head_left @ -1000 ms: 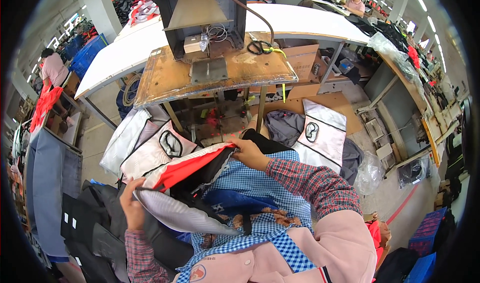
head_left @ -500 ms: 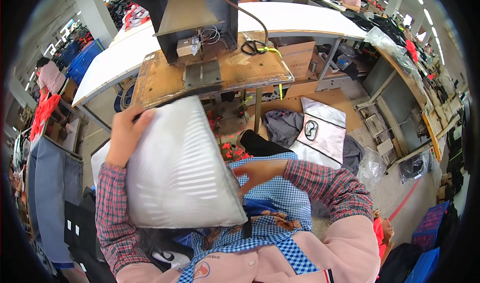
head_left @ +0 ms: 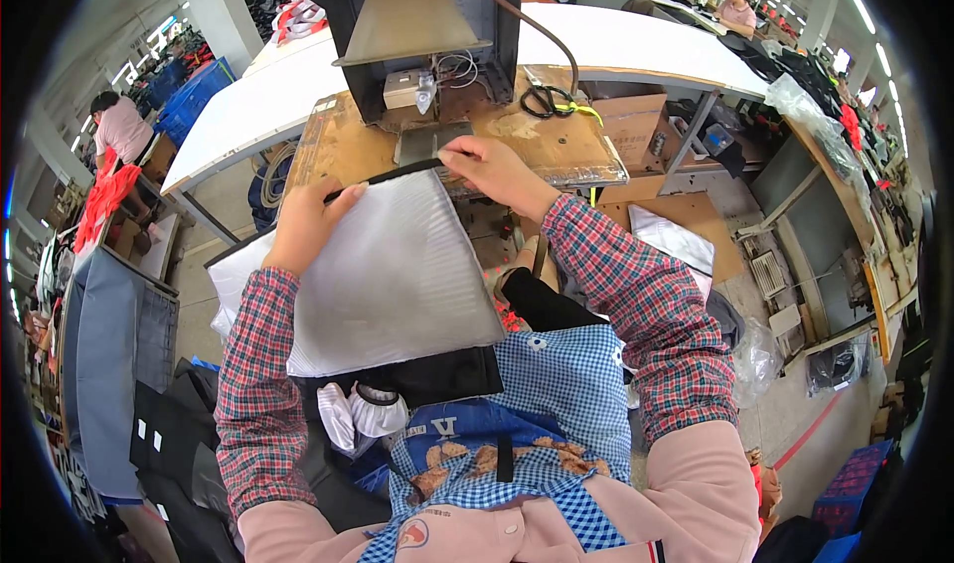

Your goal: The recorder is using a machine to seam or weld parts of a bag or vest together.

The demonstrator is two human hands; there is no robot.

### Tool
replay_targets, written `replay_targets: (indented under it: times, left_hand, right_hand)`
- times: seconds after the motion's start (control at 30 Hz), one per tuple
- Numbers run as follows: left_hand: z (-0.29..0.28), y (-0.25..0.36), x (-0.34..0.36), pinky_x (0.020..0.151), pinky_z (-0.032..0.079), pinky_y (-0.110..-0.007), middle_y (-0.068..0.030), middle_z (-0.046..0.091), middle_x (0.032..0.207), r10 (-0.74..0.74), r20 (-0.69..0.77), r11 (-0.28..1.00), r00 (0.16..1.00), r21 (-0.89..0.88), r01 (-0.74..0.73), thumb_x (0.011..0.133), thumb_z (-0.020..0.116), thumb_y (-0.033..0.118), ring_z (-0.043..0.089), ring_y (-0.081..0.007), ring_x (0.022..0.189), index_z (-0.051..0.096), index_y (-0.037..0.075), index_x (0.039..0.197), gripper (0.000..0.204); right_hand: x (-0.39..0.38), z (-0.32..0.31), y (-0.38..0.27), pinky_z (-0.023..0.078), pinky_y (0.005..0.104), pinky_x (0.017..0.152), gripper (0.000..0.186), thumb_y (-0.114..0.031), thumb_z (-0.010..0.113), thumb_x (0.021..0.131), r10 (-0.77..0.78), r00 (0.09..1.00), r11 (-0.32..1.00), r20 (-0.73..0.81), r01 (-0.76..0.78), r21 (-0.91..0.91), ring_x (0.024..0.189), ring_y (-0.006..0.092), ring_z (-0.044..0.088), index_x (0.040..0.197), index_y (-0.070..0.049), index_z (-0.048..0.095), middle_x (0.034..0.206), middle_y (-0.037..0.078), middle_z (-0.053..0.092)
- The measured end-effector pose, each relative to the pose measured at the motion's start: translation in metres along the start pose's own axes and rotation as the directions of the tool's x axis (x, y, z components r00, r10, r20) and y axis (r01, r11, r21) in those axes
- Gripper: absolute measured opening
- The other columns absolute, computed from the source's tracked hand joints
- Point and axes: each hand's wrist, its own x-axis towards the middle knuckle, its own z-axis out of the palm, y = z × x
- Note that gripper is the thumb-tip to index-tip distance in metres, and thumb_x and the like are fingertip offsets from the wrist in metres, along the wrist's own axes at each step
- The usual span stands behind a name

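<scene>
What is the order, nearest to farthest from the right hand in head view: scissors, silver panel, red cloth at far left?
1. Silver panel: upper right corner at the right hand.
2. Scissors: on the wooden board, beyond the hand.
3. Red cloth: far left, in background.

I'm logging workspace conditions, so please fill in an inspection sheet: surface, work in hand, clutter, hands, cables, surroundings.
Surface: stained wooden table
Work in hand: silver-white panel with dark edging along its top, near the table's front edge; contact unclear
Clutter: black-handled scissors on the table; clear plastic bag on the floor
Hands: left hand and right hand both grip the panel's upper edge
Cables: pale wires loop at the machine; brown hose curves on its right
Surroundings: white worktable behind; co-worker at far left, another upper right
</scene>
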Motion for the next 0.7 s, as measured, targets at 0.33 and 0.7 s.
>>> replay_targets:
  times: [0.33,0.7]
  left_hand:
    - [0.011,-0.027,0.062,0.064,0.048,-0.041,-0.0221,0.062,0.066,-0.074,0.036,0.997,0.997,0.014,0.074,0.094,0.056,0.042,0.060,-0.0338,0.059,0.068,-0.006,0.084,0.050]
    - [0.014,-0.042,0.085,0.068,0.050,-0.040,-0.0228,0.065,0.070,-0.089,-0.044,0.996,0.995,-0.006,0.088,0.094,0.054,0.040,0.063,-0.0334,0.061,0.071,-0.005,0.087,0.049]
  right_hand:
    - [0.045,0.003,0.004,0.046,0.0266,0.060,0.021,-0.027,0.057,0.094,0.311,0.948,0.741,0.073,-0.289,0.606,0.066,0.0096,0.052,0.089,-0.008,0.063,0.075,-0.005,0.053]
    - [0.077,0.011,0.009,0.050,0.0258,0.065,0.018,-0.024,0.056,0.094,0.357,0.933,0.550,0.053,-0.256,0.795,0.065,0.0106,0.056,0.086,-0.009,0.061,0.073,-0.004,0.058]
